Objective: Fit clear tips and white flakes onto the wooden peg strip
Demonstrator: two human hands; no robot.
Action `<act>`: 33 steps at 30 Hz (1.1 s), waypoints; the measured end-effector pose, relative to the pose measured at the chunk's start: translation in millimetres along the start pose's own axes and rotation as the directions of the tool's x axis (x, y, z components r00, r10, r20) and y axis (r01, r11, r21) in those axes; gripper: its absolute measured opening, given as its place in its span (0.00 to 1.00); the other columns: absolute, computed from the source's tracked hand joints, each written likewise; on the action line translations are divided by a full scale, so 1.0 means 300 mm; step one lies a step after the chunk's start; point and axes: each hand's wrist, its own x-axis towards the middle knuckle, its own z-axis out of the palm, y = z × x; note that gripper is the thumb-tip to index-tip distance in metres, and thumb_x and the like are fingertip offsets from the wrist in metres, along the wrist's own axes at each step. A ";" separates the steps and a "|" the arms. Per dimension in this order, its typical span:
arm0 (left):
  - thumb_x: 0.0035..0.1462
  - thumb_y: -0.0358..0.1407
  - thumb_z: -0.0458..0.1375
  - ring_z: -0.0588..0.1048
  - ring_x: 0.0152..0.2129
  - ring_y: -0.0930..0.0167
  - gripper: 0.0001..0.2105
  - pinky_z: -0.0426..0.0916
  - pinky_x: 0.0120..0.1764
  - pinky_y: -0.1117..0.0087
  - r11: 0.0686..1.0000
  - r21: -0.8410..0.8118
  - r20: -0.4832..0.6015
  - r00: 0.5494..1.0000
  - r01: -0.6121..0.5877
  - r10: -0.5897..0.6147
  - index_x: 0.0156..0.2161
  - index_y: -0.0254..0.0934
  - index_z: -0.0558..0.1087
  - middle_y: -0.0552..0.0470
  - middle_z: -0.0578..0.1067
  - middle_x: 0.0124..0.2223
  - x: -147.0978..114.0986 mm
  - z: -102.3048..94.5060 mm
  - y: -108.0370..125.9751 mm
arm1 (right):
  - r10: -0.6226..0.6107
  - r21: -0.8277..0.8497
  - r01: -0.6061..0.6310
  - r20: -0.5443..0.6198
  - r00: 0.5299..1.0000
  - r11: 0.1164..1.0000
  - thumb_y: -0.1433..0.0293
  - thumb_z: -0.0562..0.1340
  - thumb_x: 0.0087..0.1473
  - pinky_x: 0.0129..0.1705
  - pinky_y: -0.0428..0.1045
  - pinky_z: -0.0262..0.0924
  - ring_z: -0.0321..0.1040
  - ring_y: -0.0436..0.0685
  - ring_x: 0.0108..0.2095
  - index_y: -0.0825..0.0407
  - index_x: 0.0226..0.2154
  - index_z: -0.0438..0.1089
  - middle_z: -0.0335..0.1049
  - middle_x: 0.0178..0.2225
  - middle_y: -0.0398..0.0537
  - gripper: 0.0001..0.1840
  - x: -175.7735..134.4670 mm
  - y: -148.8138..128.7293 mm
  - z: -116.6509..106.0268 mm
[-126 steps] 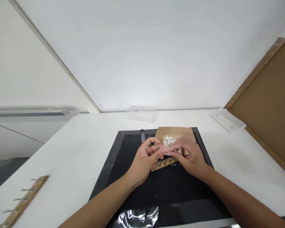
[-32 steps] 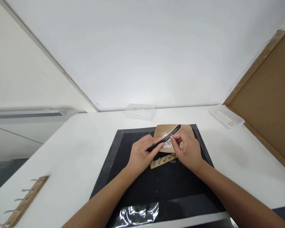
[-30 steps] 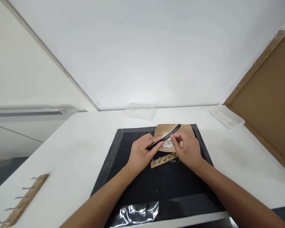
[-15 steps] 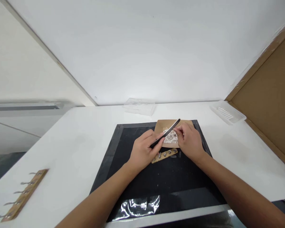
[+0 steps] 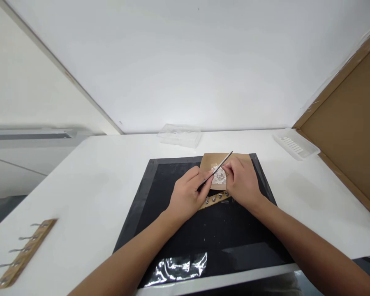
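Observation:
My left hand [image 5: 189, 191] is closed round the lower end of a thin dark strip with a pale edge [image 5: 225, 158], which slants up to the right. Close to the strip, the thumb and fingers of my right hand [image 5: 240, 179] are pinched together; whatever is between them is hidden. Below both hands is a brown paper tray [image 5: 209, 159] holding many small white flakes [image 5: 219, 176]. A short wooden bar with round metal studs [image 5: 214, 199] lies just in front of the tray, partly covered by my hands. Beside it is a small clear piece [image 5: 225, 202].
A black mat [image 5: 172, 230] covers the middle of the white table [image 5: 105, 181]. Another wooden bar with several metal prongs [image 5: 27, 253] lies at left. Clear plastic packaging [image 5: 180, 135] and a translucent tray [image 5: 297, 144] lie at the back. Cardboard [image 5: 351, 111] stands at right.
My right hand has moved slightly left, closer to the strip. The strip has turned more edge-on in my left hand. The whole view has shifted a little.

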 end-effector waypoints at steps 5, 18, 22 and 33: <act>0.69 0.28 0.60 0.73 0.28 0.74 0.07 0.72 0.33 0.73 1.000 0.009 -0.010 1.000 -0.029 0.029 0.49 0.33 0.80 0.53 0.73 0.32 0.004 -0.002 0.001 | -0.026 0.002 0.026 0.016 1.000 1.000 0.69 0.53 0.70 0.34 0.51 0.52 0.66 0.57 0.31 0.48 0.31 0.59 0.71 0.30 0.47 0.13 -0.004 -0.017 0.001; 0.68 0.27 0.61 0.73 0.27 0.73 0.07 0.71 0.32 0.72 0.999 0.018 -0.018 0.999 -0.027 0.027 0.47 0.31 0.80 0.53 0.72 0.31 0.009 -0.003 0.008 | -0.026 -0.019 0.026 0.003 1.000 0.999 0.68 0.55 0.69 0.34 0.51 0.51 0.66 0.57 0.30 0.48 0.30 0.62 0.71 0.28 0.46 0.13 0.005 -0.018 -0.006; 0.68 0.27 0.61 0.73 0.27 0.73 0.07 0.71 0.31 0.72 1.000 -0.010 -0.031 0.999 -0.014 0.014 0.47 0.33 0.80 0.53 0.73 0.31 0.009 -0.005 0.011 | 0.027 -0.063 -0.030 -0.042 0.999 0.998 0.66 0.55 0.70 0.33 0.51 0.49 0.66 0.57 0.29 0.48 0.30 0.63 0.72 0.28 0.46 0.14 0.006 -0.026 -0.014; 0.67 0.27 0.61 0.72 0.26 0.74 0.09 0.70 0.31 0.72 1.000 -0.017 -0.042 0.999 0.003 -0.004 0.49 0.33 0.80 0.53 0.72 0.31 0.005 -0.004 0.013 | -0.048 -0.060 0.047 -0.018 0.999 0.997 0.67 0.55 0.69 0.35 0.52 0.49 0.64 0.57 0.28 0.48 0.29 0.63 0.71 0.26 0.46 0.14 0.006 -0.034 -0.011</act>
